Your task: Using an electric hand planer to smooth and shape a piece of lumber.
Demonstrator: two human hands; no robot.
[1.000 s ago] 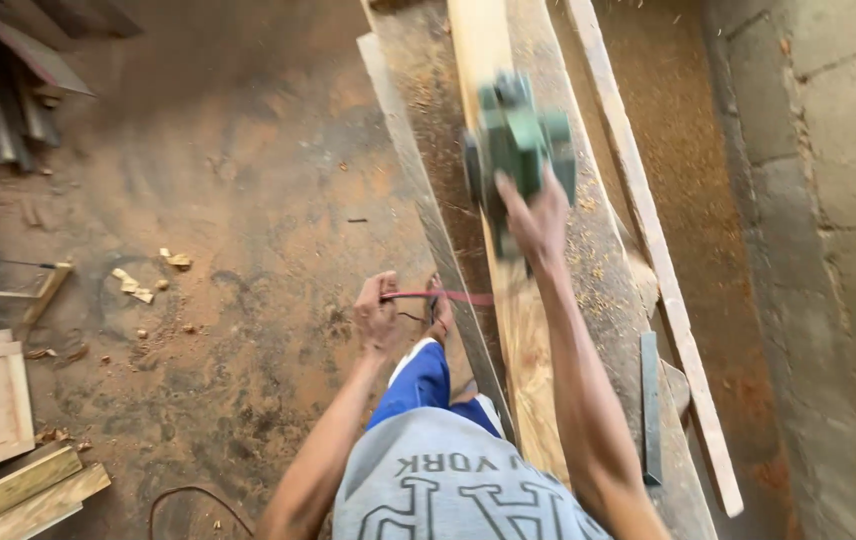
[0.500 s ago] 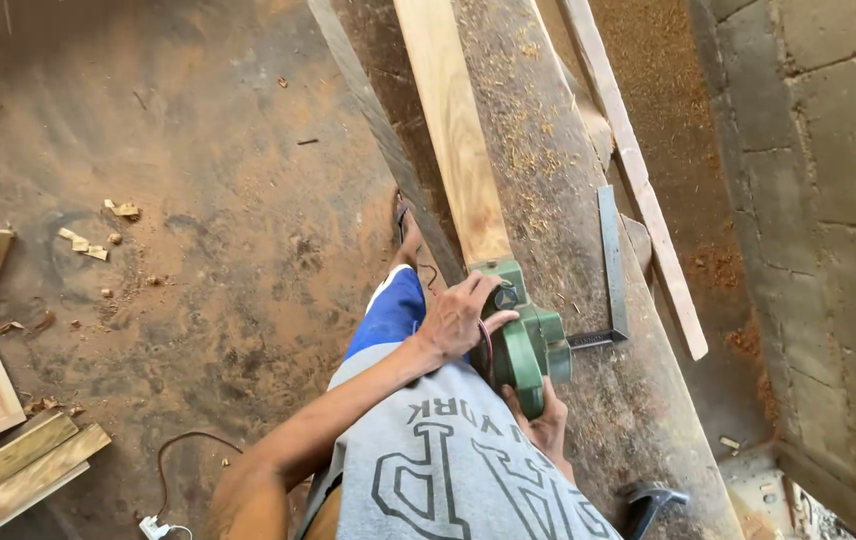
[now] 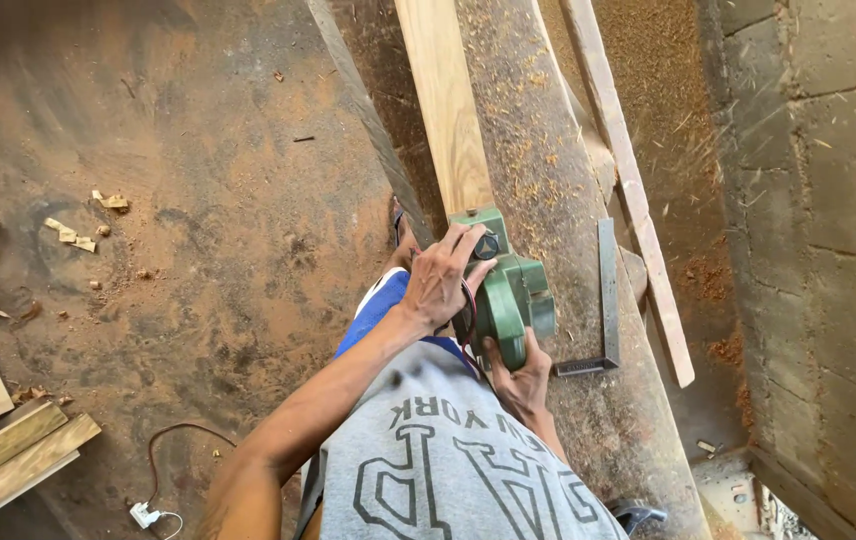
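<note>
Nearest the camera, the right hand [image 3: 520, 385] wraps the rear handle of the green electric planer [image 3: 504, 290], fingers closed tight around the grip. Just ahead, the left hand [image 3: 442, 275] lies spread over the front knob, palm down and fingers curled onto it. The planer sits on the near end of the pale plank [image 3: 445, 110], which runs away along the shaving-strewn workbench [image 3: 548, 180].

A good pass here probably calls for keeping the sole flat on the plank, with the front hand pressing down at the start and the rear hand giving a steady, even push along the grain. Tilting sideways would likely gouge an edge.

To the right of the tool a metal square [image 3: 604, 310] lies flat on the bench, apart from the plank; it looks safely out of the path. Beyond it a thin strip of wood [image 3: 628, 190] leans along the bench edge, near the block wall [image 3: 818, 200]. Down on the dirt floor, a cable and plug [image 3: 148, 500] lie loose, best kept away from the feet.
</note>
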